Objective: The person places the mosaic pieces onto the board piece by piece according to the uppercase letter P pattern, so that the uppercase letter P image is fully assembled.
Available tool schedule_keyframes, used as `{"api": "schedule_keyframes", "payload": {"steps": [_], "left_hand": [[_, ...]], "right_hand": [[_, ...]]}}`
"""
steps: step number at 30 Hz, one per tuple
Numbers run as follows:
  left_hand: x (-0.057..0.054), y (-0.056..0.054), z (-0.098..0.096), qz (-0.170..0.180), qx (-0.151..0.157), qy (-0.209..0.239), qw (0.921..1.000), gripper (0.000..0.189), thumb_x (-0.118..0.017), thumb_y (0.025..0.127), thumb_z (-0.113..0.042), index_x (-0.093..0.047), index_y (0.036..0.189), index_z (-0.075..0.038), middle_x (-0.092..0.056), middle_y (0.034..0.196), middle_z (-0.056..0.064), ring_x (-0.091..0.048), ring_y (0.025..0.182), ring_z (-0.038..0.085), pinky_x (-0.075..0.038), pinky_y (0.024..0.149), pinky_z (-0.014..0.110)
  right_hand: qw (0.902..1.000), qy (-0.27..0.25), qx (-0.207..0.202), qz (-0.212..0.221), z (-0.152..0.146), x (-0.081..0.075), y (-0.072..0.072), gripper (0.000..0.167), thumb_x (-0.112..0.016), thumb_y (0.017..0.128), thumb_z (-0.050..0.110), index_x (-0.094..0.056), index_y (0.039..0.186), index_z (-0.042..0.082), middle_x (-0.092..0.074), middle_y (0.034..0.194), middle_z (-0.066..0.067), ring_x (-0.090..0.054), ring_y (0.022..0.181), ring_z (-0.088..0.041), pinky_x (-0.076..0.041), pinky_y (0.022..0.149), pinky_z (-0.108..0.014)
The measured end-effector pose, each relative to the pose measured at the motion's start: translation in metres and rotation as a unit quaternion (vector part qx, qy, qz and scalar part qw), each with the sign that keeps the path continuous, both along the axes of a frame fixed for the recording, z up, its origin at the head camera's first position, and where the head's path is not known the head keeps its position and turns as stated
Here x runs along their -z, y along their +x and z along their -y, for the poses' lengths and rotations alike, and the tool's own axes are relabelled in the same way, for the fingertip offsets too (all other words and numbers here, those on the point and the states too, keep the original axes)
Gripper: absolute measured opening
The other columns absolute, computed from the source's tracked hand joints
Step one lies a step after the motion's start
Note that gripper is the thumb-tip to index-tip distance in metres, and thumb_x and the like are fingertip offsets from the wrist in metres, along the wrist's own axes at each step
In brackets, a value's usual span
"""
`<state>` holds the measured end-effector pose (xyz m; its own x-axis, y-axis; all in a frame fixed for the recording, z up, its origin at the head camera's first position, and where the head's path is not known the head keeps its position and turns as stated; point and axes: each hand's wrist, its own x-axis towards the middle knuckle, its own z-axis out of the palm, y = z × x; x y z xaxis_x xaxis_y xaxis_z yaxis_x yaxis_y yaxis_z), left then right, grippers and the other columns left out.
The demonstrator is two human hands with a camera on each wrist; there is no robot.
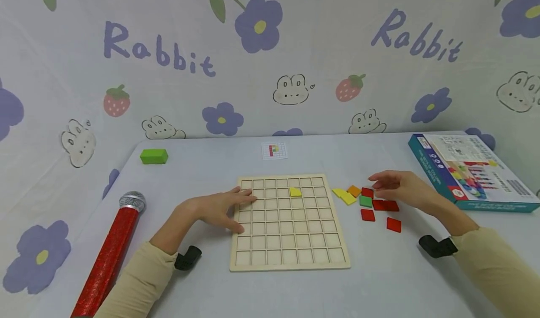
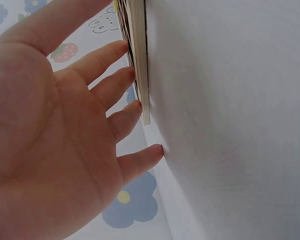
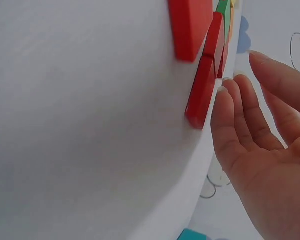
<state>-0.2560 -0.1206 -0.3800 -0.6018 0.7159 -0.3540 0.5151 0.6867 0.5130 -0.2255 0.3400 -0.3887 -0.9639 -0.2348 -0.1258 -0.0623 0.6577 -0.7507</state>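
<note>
A square wooden grid board lies on the table with one yellow tile in a cell near its far side. On the board's left edge rests my left hand, fingers spread; the left wrist view shows several fingertips at the board's side and the little finger at the tabletop. My right hand hovers just above loose red tiles, fingers slightly bent and nothing visible between them. Around it lie a green tile, an orange tile, yellow tiles and more red ones.
A small card with a coloured grid pattern lies beyond the board. At the back right is a teal-edged box. A green block stands back left, and a red microphone lies by my left forearm.
</note>
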Motion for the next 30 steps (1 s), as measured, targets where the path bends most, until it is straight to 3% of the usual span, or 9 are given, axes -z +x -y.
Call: {"api": "schedule_keyframes", "payload": {"steps": [5,18,30], "left_hand": [[0.002,0.0,0.0,-0.003,0.0,0.0,1.0,0.08,-0.072,0.085,-0.031,-0.03,0.151,-0.015,-0.014,0.158,0.004,0.001,0.144,0.029,-0.013,0.111,0.052],[0.001,-0.001,0.001,-0.009,0.0,-0.006,0.9999,0.079,-0.071,0.086,-0.032,-0.03,0.151,-0.015,-0.014,0.158,0.004,0.001,0.144,0.028,-0.012,0.112,0.051],[0.003,-0.001,0.001,-0.012,-0.007,-0.008,0.9999,0.078,-0.072,0.086,-0.033,-0.03,0.151,-0.018,-0.015,0.158,0.0,-0.001,0.144,0.025,-0.014,0.111,0.05]], "right_hand": [[0.9998,0.008,-0.014,-0.011,0.015,0.003,-0.009,0.047,-0.068,0.088,0.009,-0.053,0.131,-0.001,-0.06,0.119,-0.021,-0.056,0.109,-0.037,-0.052,0.082,-0.036],[0.9952,0.054,-0.059,-0.057,0.044,0.004,-0.023,0.038,-0.069,0.085,0.001,-0.06,0.122,-0.003,-0.063,0.11,-0.017,-0.058,0.1,-0.032,-0.05,0.087,-0.042],[0.995,0.075,-0.044,-0.049,0.048,0.003,-0.028,0.038,-0.069,0.084,0.002,-0.061,0.121,0.001,-0.06,0.104,-0.016,-0.056,0.096,-0.033,-0.053,0.081,-0.038]]}}
